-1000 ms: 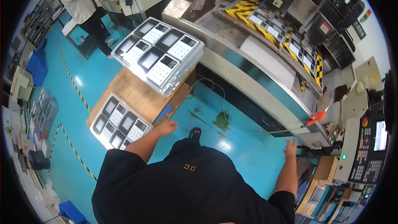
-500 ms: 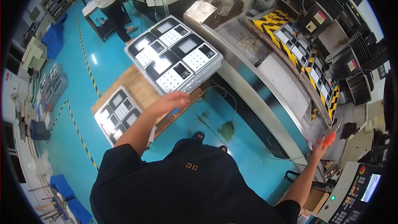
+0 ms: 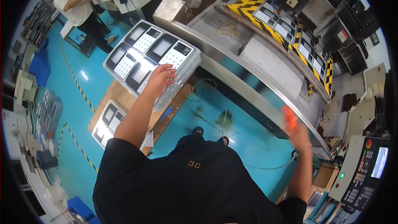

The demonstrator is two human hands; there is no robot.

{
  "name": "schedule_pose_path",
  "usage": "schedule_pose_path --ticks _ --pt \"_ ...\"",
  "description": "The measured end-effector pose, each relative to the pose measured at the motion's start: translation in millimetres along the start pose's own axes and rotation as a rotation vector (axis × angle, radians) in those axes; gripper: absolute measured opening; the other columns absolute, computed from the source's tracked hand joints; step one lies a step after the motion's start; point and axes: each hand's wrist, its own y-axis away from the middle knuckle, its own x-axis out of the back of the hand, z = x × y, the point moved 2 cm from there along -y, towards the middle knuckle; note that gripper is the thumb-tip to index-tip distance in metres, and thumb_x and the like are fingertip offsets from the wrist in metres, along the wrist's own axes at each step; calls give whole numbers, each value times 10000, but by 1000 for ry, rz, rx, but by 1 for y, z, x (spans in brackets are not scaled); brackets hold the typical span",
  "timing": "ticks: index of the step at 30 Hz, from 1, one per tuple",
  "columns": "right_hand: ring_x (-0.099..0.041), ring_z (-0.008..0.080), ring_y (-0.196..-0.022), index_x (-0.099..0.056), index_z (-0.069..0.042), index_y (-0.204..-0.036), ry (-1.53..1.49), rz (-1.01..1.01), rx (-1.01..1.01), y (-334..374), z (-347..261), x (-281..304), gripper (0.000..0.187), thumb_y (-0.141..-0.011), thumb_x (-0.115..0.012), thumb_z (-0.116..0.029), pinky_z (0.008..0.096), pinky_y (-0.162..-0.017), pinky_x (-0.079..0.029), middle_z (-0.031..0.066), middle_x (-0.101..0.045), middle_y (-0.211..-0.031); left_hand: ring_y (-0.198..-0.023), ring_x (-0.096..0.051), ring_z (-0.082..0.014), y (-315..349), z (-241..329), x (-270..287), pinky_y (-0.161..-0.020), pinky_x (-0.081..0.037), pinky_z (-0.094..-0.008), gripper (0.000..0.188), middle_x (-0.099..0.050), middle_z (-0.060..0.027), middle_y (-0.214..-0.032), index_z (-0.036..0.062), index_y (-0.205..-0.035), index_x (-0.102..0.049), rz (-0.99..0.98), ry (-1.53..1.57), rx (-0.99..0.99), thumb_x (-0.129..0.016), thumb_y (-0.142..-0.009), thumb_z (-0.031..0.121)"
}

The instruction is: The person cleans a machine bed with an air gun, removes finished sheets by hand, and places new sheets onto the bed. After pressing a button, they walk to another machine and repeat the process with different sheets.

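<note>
My left hand [image 3: 161,79] is over the near right part of a stack of clear plastic panels [image 3: 133,54], its fingers loosely bent and apart, holding nothing. Whether the fingertips touch the top sheet I cannot tell. The panels show black frames, white keypad areas and pale windows. Out to the right, my right hand [image 3: 299,135] is closed on an orange air gun [image 3: 290,118], both smeared by motion. A thin pale hose [image 3: 265,167] runs over the floor toward that side. Another printed panel [image 3: 107,118] lies on the wooden table [image 3: 155,125], partly behind my left forearm.
At right stands an open machine with more panels [image 3: 278,23] on a bed edged in yellow-black tape [image 3: 244,3]. Its metal front rail [image 3: 232,68] passes between my hands. A control panel [image 3: 360,174] is lower right. A co-worker [image 3: 78,6] stands at far left, holding something orange.
My left hand has risen from the stack's near edge to over its top sheet. My right hand has swung left, away from the machine, with the air gun. The view has shifted right.
</note>
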Motion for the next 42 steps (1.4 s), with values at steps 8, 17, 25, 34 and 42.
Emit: schedule_pose_path --ticks 8,17,25,34,42 --pt "-612 156 -617 -668 -33 -928 -631 904 -548 -51 288 46 394 -930 -617 -424 333 -558 -483 40 -631 -705 -1154 -595 -314 -111 24 -55 -962 -479 -386 395 -657 -123 -1197 98 -1258 -598 -85 -1301 -578 -636 -872 175" --pt "-673 372 -783 -680 17 -863 57 948 -720 -62 266 45 559 -908 -567 -529 464 -719 -496 186 -692 -804 -1025 -597 -335 -158 35 -95 -869 -492 -435 388 -616 -112 -1022 146 -1055 -631 -328 -1832 -723 -787 -715 246" --pt "-669 386 -827 -688 15 -888 65 929 -757 -59 262 50 590 -902 -552 -559 465 -752 -494 192 -695 -826 -1010 -605 -326 -161 42 -101 -865 -488 -441 406 -628 -107 -1026 165 -1045 -608 -408 -1850 -757 -789 -708 299" --pt "-664 414 -882 -690 20 -925 89 958 -733 -69 262 52 568 -904 -557 -532 474 -775 -496 227 -695 -890 -1005 -611 -311 -175 63 -118 -853 -473 -443 400 -649 -70 -966 195 -1043 -640 -443 -2037 -743 -772 -696 344" --pt "-652 431 -909 -676 -12 -1010 78 1011 -696 -59 249 50 461 -921 -575 -453 498 -771 -495 232 -685 -931 -1079 -584 -303 -171 48 -114 -902 -435 -492 352 -635 -76 -1046 238 -1043 -672 -488 -2125 -617 -753 -717 343"
